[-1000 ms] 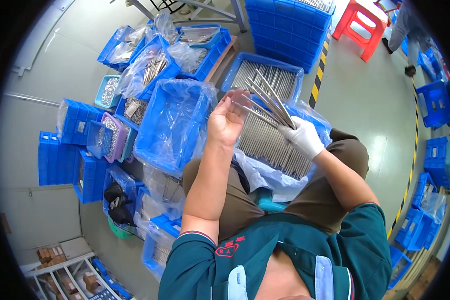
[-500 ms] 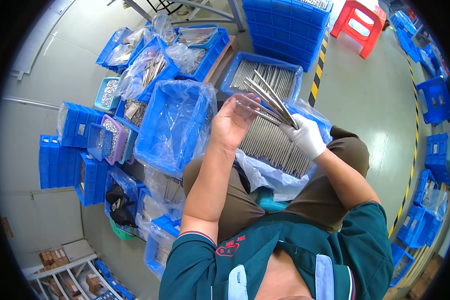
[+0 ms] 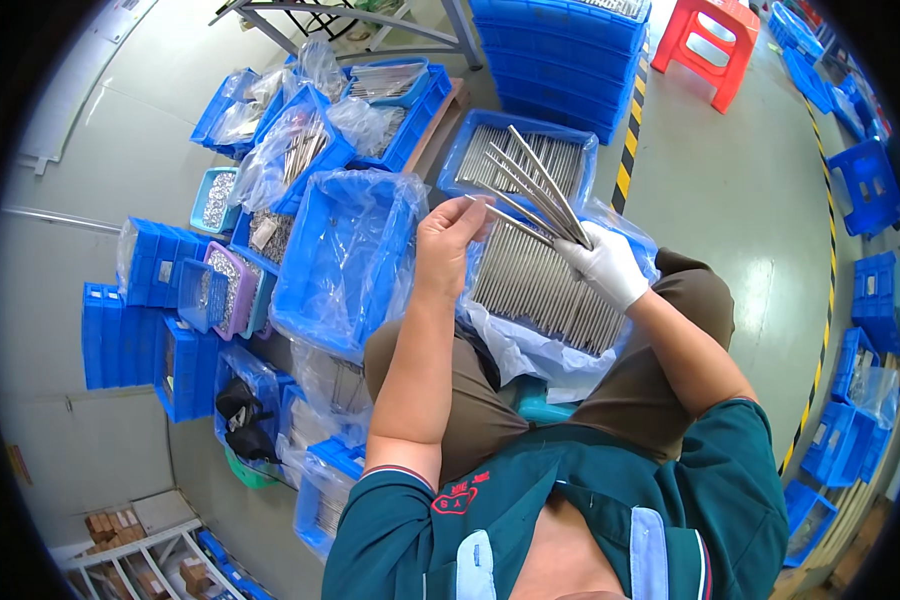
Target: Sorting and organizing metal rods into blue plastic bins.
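Observation:
My right hand, in a white glove, is closed round the near ends of several slim metal rods, which fan out forward and to the left. My bare left hand pinches the far tip of the leftmost rod between thumb and fingers. Below both hands, a crate lined with white plastic holds many similar rods in rows. Just beyond it sits another blue crate of rods. What else lies inside the left fingers is hidden.
Left of my hands stands a blue crate with a clear plastic liner. Farther left are bagged crates and a purple tray of small parts. Stacked blue crates and a red stool stand ahead, by a striped floor line.
My left hand has gone from open fingers behind the rods to a pinch on one rod's tip. The rods in my right hand are spread a little wider.

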`<state>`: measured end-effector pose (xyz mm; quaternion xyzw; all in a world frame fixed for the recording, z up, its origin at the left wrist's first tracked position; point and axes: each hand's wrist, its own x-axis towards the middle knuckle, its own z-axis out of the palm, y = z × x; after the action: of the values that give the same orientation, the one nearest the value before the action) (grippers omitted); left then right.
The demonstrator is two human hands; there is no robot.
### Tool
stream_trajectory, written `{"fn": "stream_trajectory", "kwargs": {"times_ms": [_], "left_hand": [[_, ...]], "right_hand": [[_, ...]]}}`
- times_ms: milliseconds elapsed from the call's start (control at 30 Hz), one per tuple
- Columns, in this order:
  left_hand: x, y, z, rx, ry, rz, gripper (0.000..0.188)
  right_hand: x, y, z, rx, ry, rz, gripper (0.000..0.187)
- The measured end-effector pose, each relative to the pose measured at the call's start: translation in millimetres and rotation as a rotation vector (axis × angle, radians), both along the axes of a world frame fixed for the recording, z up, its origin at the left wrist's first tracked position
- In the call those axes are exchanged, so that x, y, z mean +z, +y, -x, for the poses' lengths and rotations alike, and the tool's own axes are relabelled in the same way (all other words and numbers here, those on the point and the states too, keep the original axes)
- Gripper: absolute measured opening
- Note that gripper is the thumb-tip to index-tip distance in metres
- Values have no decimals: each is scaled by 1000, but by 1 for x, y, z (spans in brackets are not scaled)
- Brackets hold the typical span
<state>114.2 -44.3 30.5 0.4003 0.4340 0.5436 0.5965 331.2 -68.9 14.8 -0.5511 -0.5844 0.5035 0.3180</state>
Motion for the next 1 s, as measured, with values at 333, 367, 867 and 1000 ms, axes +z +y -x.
{"fn": "stream_trajectory", "kwargs": {"times_ms": [333, 367, 867, 1000], "left_hand": [[1, 9, 19, 148, -76, -100, 14], [8, 7, 16, 176, -24, -93, 14], [-3, 6, 10, 39, -111, 5, 15], [-1, 4, 11, 41, -105, -3, 15]], "right_hand": [[4, -2, -7, 20, -31, 67, 29], [4, -2, -7, 20, -31, 67, 29], [-3, -7, -5, 50, -290, -402, 25], [-3, -6, -5, 35, -298, -438, 25]]}}
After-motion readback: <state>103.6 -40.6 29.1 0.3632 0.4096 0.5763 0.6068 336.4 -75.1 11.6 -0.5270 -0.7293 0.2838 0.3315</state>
